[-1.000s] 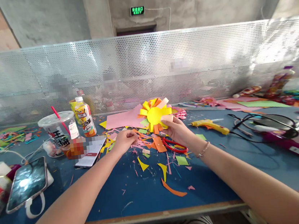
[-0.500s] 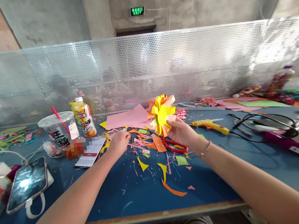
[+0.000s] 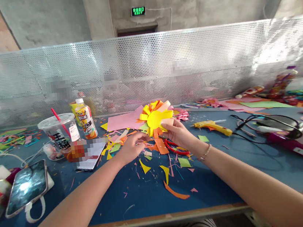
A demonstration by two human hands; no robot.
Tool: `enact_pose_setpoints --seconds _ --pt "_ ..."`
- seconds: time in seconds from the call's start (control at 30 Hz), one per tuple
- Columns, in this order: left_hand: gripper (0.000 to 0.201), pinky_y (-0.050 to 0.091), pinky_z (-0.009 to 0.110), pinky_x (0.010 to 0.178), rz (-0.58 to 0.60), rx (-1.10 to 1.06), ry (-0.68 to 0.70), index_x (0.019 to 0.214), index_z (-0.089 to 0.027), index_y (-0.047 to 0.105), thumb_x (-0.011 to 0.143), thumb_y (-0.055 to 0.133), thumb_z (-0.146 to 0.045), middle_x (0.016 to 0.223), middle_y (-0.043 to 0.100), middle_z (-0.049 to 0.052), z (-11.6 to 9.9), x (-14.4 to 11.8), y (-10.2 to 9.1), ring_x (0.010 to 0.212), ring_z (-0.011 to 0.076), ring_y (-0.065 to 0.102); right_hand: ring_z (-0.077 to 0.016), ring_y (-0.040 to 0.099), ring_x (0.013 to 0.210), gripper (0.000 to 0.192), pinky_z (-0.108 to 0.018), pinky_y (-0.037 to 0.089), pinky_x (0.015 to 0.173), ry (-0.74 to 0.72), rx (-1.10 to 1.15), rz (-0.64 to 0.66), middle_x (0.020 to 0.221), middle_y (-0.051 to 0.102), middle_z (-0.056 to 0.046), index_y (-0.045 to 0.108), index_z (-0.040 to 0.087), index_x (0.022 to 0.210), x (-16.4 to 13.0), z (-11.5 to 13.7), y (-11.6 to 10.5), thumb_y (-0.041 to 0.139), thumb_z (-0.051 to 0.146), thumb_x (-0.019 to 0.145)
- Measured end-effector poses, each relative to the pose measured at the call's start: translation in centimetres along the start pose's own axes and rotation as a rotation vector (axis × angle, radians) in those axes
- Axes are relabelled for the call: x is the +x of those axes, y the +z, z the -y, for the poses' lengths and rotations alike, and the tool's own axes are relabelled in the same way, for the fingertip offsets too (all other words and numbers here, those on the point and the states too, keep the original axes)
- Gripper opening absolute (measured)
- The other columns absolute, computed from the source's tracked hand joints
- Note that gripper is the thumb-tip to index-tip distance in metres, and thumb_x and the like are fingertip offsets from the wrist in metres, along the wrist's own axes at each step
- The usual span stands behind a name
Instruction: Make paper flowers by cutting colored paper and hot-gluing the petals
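My right hand (image 3: 178,133) pinches a paper flower (image 3: 157,119) by its right edge, thumb in front. The flower has a broad yellow face and looped yellow, orange and peach petals around it. Just left of the flower's lower edge is my left hand (image 3: 133,147), its fingers slightly curved and apart, with nothing visible in them. Red-handled scissors (image 3: 175,148) lie below my right hand, partly covered by it. Paper scraps, among them an orange piece (image 3: 161,146), are scattered beneath both hands.
Behind the hands lies a pink sheet (image 3: 124,120). A yellow glue gun (image 3: 214,127) rests to the right, near black cables. On the left stand a lidded plastic cup (image 3: 57,134), a drink bottle (image 3: 85,119) and phones (image 3: 28,187). A perforated metal screen (image 3: 145,62) closes off the back.
The flower has shifted left and turned its yellow face more toward me. My left hand has moved right, close to the flower, and its fingers have spread from a pinch.
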State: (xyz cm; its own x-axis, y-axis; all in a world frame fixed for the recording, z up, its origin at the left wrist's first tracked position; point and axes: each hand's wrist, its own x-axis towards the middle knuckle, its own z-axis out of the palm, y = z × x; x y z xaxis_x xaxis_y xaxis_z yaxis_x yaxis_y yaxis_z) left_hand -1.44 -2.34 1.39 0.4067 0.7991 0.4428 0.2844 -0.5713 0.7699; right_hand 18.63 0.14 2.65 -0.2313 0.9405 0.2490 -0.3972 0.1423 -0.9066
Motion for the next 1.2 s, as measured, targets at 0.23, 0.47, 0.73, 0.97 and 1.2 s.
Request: enact_pose_setpoints --seconds 0.23,0.47,0.73,0.97,1.2 --pt "0.027 0.05 0.033 0.073 -0.076 -0.216 -0.171 0.077 -0.014 0.056 0.071 0.061 -0.039 0.076 0.064 0.004 0.27 0.38 0.59 0.075 0.0187 0.063 -0.011 0.062 0.076 0.028 -0.022 0.054 0.064 -0.023 -0.074 -0.014 0.095 0.061 0.001 0.055 0.024 0.09 -0.12 -0.1 0.53 0.069 0.026 0.066" --pt "0.027 0.05 0.031 0.069 -0.102 -0.249 -0.237 0.066 -0.014 0.054 0.067 0.065 -0.039 0.064 0.06 0.0 -0.25 0.31 0.67 0.068 0.0165 0.063 -0.0112 0.061 0.077 0.027 -0.023 0.053 0.063 -0.045 -0.114 0.002 0.095 0.061 0.001 0.055 0.024 0.088 -0.16 -0.21 0.67 0.069 0.029 0.065" --pt "0.028 0.05 0.03 0.069 -0.117 -0.285 -0.333 0.064 -0.014 0.055 0.063 0.068 -0.039 0.063 0.062 0.001 0.27 0.6 0.59 0.065 0.0151 0.062 -0.0143 0.06 0.087 0.033 -0.025 0.054 0.066 -0.057 -0.16 0.002 0.101 0.06 0.0 0.053 0.026 0.095 -0.25 -0.2 0.83 0.068 0.03 0.066" --pt "0.031 0.05 0.031 0.069 -0.101 -0.367 -0.37 0.062 -0.013 0.056 0.057 0.073 -0.038 0.06 0.062 0.001 0.02 0.52 0.51 0.06 0.0138 0.06 -0.0127 0.061 0.083 0.03 -0.023 0.053 0.064 -0.047 -0.191 -0.021 0.099 0.06 0.001 0.052 0.025 0.092 0.0 -0.54 0.71 0.067 0.029 0.066" --pt "0.027 0.05 0.032 0.07 -0.104 -0.351 -0.402 0.063 -0.013 0.058 0.058 0.072 -0.035 0.061 0.064 0.002 -0.16 0.54 0.4 0.06 0.014 0.06 -0.0151 0.061 0.086 0.031 -0.025 0.054 0.064 -0.064 -0.183 0.002 0.098 0.06 0.0 0.053 0.026 0.093 -0.09 -0.7 0.94 0.067 0.03 0.066"
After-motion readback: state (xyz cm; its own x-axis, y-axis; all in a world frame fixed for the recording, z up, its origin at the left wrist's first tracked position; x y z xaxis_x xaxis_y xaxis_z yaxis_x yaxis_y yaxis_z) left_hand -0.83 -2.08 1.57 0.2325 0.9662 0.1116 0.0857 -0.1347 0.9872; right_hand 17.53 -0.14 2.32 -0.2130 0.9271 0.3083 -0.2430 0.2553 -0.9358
